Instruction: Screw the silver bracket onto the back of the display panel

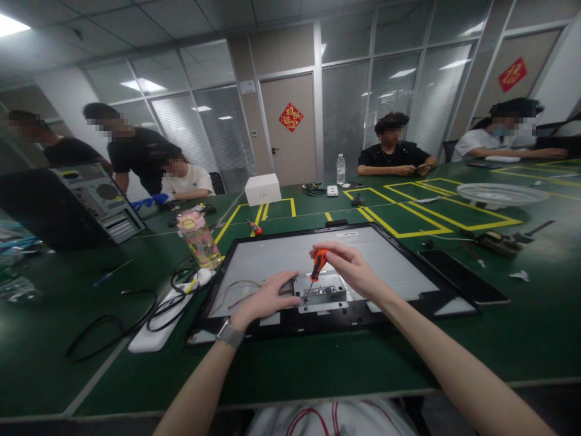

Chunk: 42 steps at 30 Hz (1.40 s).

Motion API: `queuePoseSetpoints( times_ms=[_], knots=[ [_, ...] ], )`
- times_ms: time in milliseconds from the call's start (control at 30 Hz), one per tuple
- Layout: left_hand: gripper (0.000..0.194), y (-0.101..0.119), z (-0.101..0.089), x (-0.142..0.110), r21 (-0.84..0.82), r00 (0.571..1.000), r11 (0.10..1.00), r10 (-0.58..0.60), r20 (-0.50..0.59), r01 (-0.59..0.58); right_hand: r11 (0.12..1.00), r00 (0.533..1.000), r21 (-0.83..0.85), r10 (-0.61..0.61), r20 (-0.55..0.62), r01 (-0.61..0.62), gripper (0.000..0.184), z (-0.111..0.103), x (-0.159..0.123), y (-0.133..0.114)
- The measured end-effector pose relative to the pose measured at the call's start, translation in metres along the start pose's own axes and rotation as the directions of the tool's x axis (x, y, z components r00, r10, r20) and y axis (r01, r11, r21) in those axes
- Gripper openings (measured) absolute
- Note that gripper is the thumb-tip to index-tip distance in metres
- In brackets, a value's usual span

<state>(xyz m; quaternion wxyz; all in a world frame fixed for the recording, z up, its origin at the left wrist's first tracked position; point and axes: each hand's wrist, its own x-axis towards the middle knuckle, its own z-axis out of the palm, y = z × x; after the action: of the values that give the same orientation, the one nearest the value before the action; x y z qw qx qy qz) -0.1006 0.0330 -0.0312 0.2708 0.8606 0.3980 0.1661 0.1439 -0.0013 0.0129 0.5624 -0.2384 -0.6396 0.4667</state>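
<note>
A flat display panel (385, 266) with a black frame lies back side up in front of me. On its near middle sits a metal bracket (336, 297) with connector ports. My right hand (347, 263) grips an orange and black screwdriver (319, 264), its shaft pointing down to the bracket's left side. The tip is too small to make out against the metal. My left hand (267, 297) lies with fingers extended on the panel, fingertips at the bracket's left edge. Thin wires (233, 290) run on the panel left of that hand.
Left of the panel are a white power strip (158, 324) with black cable, a drink bottle (198, 239) and a computer tower (91, 203). A dark phone-like slab (463, 275) lies right. Beyond are a white box (263, 189) and a small red-handled tool (255, 228). Several people sit or stand around the table.
</note>
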Motion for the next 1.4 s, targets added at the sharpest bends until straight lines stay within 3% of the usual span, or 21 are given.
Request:
queuePoseSetpoints(
  times_ms=[167, 433, 667, 833, 1033, 1233, 1400],
  knots=[
    [0.07, 0.0, 0.0, 0.0, 0.005, 1.0, 1.0, -0.005, 0.001, 0.005, 0.998, 0.998, -0.013, -0.064, -0.018, 0.064, 0.016, -0.001, 0.001, 0.004],
    [0.068, 0.001, 0.001, 0.001, 0.013, 1.0, 1.0, -0.006, -0.009, 0.006, 0.996, 0.999, 0.084, -0.036, -0.021, 0.037, 0.008, 0.001, 0.001, 0.0],
    [0.069, 0.001, 0.0, -0.001, 0.005, 1.0, 1.0, -0.009, -0.002, 0.009, 1.0, 0.998, -0.02, -0.007, -0.065, 0.006, 0.017, 0.002, 0.001, -0.003],
    [0.069, 0.002, 0.0, 0.0, 0.01, 1.0, 1.0, -0.007, 0.001, 0.007, 0.985, 0.993, -0.164, -0.062, -0.096, 0.046, 0.028, 0.006, 0.0, -0.009],
    [0.069, 0.001, 0.0, 0.001, 0.01, 1.0, 1.0, -0.011, -0.001, 0.011, 0.987, 0.994, -0.149, -0.071, -0.087, 0.058, 0.026, 0.004, 0.0, -0.005],
    [0.069, 0.001, 0.001, 0.001, 0.009, 1.0, 1.0, -0.016, -0.006, 0.016, 0.962, 0.985, -0.255, -0.133, -0.114, 0.1, 0.018, 0.003, 0.0, -0.003],
    [0.068, 0.0, 0.001, 0.001, 0.012, 1.0, 1.0, -0.006, -0.009, 0.007, 0.956, 0.988, -0.273, -0.135, -0.07, 0.111, 0.025, 0.004, -0.001, -0.009]
  ],
)
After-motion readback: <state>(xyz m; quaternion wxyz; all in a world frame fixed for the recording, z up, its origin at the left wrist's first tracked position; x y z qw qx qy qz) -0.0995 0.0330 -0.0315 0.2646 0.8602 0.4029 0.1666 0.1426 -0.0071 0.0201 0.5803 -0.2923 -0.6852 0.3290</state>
